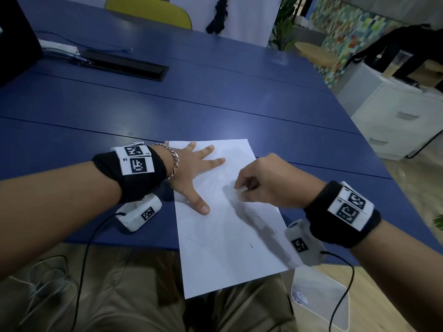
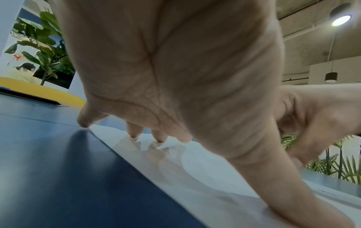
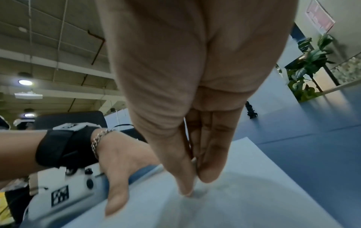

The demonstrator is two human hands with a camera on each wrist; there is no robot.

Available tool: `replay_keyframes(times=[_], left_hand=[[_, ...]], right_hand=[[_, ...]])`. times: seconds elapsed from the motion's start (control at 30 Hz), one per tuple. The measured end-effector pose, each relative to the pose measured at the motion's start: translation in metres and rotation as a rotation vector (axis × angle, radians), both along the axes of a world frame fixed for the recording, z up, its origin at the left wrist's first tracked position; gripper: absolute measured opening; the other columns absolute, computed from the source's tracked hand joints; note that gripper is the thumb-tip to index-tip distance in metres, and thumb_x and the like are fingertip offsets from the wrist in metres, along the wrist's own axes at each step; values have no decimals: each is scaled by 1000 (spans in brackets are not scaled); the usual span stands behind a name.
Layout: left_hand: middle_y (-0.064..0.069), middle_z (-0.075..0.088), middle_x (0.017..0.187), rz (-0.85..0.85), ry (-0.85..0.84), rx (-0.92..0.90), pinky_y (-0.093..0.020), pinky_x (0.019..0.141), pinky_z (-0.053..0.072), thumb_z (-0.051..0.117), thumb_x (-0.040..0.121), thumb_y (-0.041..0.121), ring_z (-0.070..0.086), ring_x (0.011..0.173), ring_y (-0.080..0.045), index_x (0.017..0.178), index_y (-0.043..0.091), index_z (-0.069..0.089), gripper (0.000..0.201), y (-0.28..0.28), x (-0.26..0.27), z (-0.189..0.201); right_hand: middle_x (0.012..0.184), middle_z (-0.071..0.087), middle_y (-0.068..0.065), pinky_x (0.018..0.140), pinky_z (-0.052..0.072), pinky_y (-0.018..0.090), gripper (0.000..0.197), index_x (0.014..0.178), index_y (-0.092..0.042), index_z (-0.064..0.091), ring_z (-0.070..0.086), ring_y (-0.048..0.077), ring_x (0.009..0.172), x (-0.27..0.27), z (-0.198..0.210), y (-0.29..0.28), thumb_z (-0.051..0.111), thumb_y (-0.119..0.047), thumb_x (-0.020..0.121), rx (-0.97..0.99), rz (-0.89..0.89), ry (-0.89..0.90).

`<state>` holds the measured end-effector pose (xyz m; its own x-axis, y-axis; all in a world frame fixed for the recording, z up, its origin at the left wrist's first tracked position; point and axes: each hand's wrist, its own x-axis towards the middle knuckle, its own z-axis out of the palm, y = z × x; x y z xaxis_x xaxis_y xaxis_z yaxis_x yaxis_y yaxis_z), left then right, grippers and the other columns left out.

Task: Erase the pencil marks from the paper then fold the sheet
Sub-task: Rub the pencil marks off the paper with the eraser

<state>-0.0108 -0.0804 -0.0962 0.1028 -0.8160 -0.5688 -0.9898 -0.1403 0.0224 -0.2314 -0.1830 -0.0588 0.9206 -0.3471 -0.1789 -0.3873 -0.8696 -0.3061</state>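
A white sheet of paper (image 1: 223,236) lies on the blue table (image 1: 215,111), its near end hanging over the front edge. Short pencil marks (image 1: 251,245) show on its right half. My left hand (image 1: 194,168) lies flat with fingers spread, pressing the sheet's upper left part; the left wrist view shows its fingertips (image 2: 134,134) on the paper (image 2: 195,177). My right hand (image 1: 241,191) pinches a small white eraser (image 1: 239,190), mostly hidden between thumb and fingers, with its tip down on the paper's middle. In the right wrist view those fingertips (image 3: 187,191) touch the sheet (image 3: 254,192).
A black cable slot (image 1: 124,67) is set into the table at the far left, with a dark monitor edge (image 1: 14,37) beside it. A yellow chair (image 1: 148,10) stands behind the table. A white drawer cabinet (image 1: 402,116) and a clear bin (image 1: 321,300) stand to the right.
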Motion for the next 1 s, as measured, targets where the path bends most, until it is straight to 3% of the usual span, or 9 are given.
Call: replay_keyframes(times=[0.17,0.23,0.33,0.4,0.5,0.63,0.77,0.83,1.0], left_hand=[[14,-31,167,-25,-28,-88,-78,115,-10,46,47,109,-21,158,-31,153,45,-34,147,7,6,-3],[12,-34,166,-38,-54,-84,-78,114,-11,35,43,112,-22,157,-32,153,47,-31,144,10,14,-4],[13,-35,166,-32,-14,-37,-79,114,-9,44,50,108,-23,157,-29,154,51,-27,139,14,22,-4],[14,-36,165,-19,4,-22,-81,113,-6,48,49,107,-24,157,-29,153,55,-27,138,14,22,-3],[14,-37,165,-1,19,-3,-85,110,-2,46,37,108,-24,157,-31,148,62,-26,140,12,19,-2],[17,-36,164,20,20,-3,-87,107,-4,52,40,106,-25,156,-29,148,64,-25,139,11,20,-3],[18,-38,163,23,10,4,-86,108,-3,55,43,106,-26,156,-29,146,66,-27,137,9,21,-4],[18,-40,162,29,7,13,-86,109,-3,55,42,106,-27,156,-31,144,67,-29,137,8,21,-3],[19,-39,162,39,27,22,-86,109,-1,51,35,106,-30,155,-31,143,68,-30,140,9,20,-1]], right_hand=[[77,70,-12,70,58,32,8,89,-25,75,64,4,72,-18,-14,4,74,-20,83,-18,-42,-15],[77,70,-13,70,58,28,10,91,-25,76,65,3,73,-18,-8,2,76,-22,82,6,-44,24],[75,67,-19,66,53,15,13,94,-28,77,64,-4,73,-6,2,-3,79,-23,82,16,1,78],[80,65,-20,66,51,12,16,98,-28,76,65,-4,75,11,3,-4,78,-22,83,7,26,8],[89,65,-16,71,51,15,20,106,-25,75,63,0,77,36,-6,-9,73,-19,87,-38,27,-75],[87,71,-5,78,58,33,18,103,-19,77,66,13,81,56,-15,-20,73,-17,85,-83,-56,-135],[81,72,-12,68,52,14,20,100,-26,78,67,3,76,58,-11,-20,80,-24,80,-9,22,-13],[80,73,-14,67,52,11,19,97,-31,78,67,0,76,57,-5,-19,82,-28,79,55,65,73],[79,70,-11,74,57,29,21,100,-23,78,67,10,77,67,-10,-28,76,-21,80,-90,-8,-80]])
